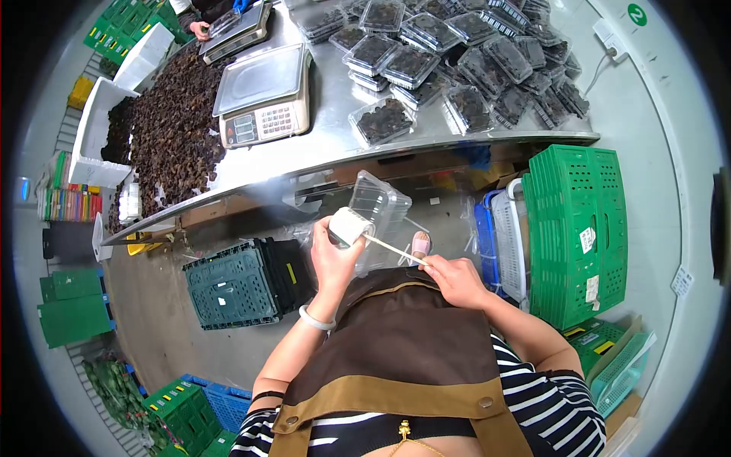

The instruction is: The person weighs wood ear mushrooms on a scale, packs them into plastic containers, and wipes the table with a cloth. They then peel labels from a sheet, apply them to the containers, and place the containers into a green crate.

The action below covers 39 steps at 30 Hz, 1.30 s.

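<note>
My left hand (332, 259) grips a white roll of labels (349, 226) together with an empty clear plastic clamshell box (378, 209), held up in front of my brown apron. My right hand (455, 278) pinches the free end of a thin strip (392, 248) pulled out from the roll toward the right. Both hands are below the front edge of the steel table (335, 145).
A digital scale (265, 95) stands on the table beside a heap of dark dried fungus (171, 126). Several filled clamshell boxes (457, 61) are stacked at the back right. Green crates (579, 228) stand to the right, a dark crate (236, 282) on the floor. Another person's hand (199, 29) is at the far scale.
</note>
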Tool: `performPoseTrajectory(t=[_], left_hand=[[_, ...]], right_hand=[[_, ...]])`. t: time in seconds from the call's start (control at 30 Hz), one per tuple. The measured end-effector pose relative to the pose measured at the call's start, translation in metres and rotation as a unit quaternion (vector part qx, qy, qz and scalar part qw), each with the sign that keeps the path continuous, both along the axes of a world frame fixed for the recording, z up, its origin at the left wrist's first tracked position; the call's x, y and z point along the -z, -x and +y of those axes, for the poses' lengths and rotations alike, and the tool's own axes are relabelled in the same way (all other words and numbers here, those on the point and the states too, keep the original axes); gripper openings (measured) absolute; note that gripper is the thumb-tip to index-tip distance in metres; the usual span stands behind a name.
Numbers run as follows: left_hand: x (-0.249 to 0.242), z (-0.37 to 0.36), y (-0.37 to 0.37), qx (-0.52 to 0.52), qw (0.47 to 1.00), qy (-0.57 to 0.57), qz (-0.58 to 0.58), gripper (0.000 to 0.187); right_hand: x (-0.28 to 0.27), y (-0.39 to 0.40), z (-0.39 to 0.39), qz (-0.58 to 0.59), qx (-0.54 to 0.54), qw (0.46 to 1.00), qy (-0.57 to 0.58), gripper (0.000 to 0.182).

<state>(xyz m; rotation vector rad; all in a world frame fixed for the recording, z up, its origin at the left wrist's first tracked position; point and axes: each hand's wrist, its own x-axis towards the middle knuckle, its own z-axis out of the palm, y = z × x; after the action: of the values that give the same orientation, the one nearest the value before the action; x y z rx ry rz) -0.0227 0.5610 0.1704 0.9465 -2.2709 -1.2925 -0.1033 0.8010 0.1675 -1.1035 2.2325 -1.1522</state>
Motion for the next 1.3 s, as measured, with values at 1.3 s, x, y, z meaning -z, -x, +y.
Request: performPoseTrajectory(t=[1.3], left_hand=[[-0.034,0.005,0.032,0.118,0.954,-0.255,0.104,0.033]], right_hand=[[-0.028,0.038,-0.007,-0.066,0.039,0.993,0.094,0.028]])
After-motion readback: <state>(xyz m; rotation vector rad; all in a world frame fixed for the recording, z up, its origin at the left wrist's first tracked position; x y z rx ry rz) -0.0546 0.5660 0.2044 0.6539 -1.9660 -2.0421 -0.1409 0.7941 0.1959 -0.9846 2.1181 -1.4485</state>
